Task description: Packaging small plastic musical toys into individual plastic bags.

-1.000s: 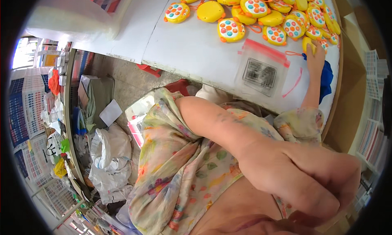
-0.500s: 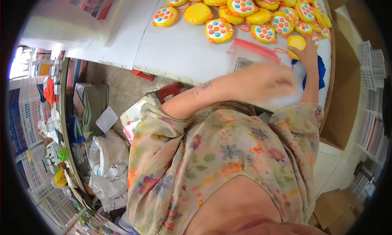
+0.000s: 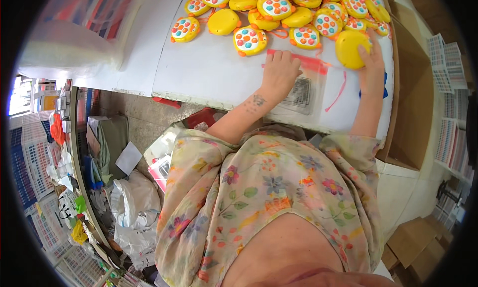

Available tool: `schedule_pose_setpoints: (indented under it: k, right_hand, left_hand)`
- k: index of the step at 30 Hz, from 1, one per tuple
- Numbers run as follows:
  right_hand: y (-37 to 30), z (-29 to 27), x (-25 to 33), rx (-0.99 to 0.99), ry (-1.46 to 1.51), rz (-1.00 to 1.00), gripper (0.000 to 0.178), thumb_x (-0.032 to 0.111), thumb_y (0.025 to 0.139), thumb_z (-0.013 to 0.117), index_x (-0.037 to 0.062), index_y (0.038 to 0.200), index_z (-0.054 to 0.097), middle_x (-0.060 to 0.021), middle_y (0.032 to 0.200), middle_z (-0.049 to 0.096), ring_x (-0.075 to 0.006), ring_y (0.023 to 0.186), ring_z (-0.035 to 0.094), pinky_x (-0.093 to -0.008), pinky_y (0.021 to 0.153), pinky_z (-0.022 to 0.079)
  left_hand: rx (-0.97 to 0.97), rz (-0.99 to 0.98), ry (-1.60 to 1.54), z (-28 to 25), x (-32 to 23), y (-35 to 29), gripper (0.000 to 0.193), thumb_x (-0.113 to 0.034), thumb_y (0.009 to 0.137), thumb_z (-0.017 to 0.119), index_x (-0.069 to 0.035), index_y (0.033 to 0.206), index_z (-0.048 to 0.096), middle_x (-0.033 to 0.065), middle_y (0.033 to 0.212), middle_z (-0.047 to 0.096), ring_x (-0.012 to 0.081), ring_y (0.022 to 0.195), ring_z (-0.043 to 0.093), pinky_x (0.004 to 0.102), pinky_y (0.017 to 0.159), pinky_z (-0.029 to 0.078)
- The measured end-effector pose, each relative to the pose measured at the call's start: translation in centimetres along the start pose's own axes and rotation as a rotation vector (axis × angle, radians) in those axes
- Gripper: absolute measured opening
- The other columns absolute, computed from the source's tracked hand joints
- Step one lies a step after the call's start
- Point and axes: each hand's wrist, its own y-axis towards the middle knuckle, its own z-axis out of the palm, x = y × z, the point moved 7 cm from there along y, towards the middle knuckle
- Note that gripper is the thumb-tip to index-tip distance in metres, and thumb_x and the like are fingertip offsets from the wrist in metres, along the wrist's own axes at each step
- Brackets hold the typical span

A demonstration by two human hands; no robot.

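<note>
One yellow toy [image 3: 349, 49], head view: clamped by the right hand [image 3: 373, 65], thumb against fingers, right of the clear bag [image 3: 302, 91]. Left hand [image 3: 280, 75]: fingers curled at the bag's far edge; grip cannot be told. Toy judged light, stiff, slightly slippery; hold by opposite rims.

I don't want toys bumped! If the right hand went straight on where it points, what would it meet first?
The right hand holds a yellow toy and would probably meet the dotted toys just ahead, unless it's high enough to pass over; I can't tell.
</note>
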Motion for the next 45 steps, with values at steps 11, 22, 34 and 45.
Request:
schedule_pose_setpoints:
  k: [11, 22, 34, 45]
  right_hand:
    - [-2.4, 0.7, -3.1, 0.059, 0.311, 0.110, 0.055, 0.001, 0.087, 0.051, 0.0019, 0.139, 0.035, -0.0135, 0.127, 0.052, -0.0242, 0.117, 0.053, -0.0372, 0.097, 0.046]
    - [-2.2, 2.7, -6.3, -0.043, -0.235, -0.018, 0.035, 0.010, 0.083, 0.068, 0.0000, 0.114, 0.055, -0.0060, 0.099, 0.061, -0.0097, 0.082, 0.058, -0.0225, 0.072, 0.049]
    - [-3.0, 2.1, -5.5, 0.162, -0.824, -0.091, 0.022, 0.017, 0.090, 0.060, 0.0041, 0.108, 0.062, -0.0047, 0.082, 0.062, -0.0081, 0.073, 0.056, -0.0217, 0.066, 0.045]
    - [-5.8, 3.7, -7.3, 0.106, -0.539, 0.032, 0.022, 0.005, 0.092, 0.052, 0.0055, 0.114, 0.057, -0.0067, 0.078, 0.063, -0.0109, 0.063, 0.058, -0.0248, 0.057, 0.047]
  left_hand:
    - [0.033, -0.025, -0.045, 0.5, -0.3, 1.0, 0.025, -0.023, 0.076, 0.068, -0.007, 0.090, 0.054, 0.0094, 0.092, 0.051, 0.0273, 0.089, 0.050, 0.0387, 0.078, 0.038]
    - [-0.178, 0.347, -0.209, -1.5, -2.4, -0.3, 0.018, -0.014, 0.076, 0.062, -0.011, 0.092, 0.055, 0.0047, 0.088, 0.055, 0.0244, 0.086, 0.053, 0.0376, 0.081, 0.039]
    - [-0.188, 0.072, -0.425, -1.3, -0.4, 0.4, 0.025, -0.011, 0.073, 0.070, -0.003, 0.088, 0.052, 0.0127, 0.115, 0.056, 0.0317, 0.103, 0.052, 0.0421, 0.088, 0.041]
    - [0.205, -0.038, -0.528, -2.3, -0.9, 0.7, 0.025, -0.016, 0.080, 0.067, -0.002, 0.095, 0.053, 0.0138, 0.107, 0.057, 0.0348, 0.095, 0.053, 0.0441, 0.089, 0.038]
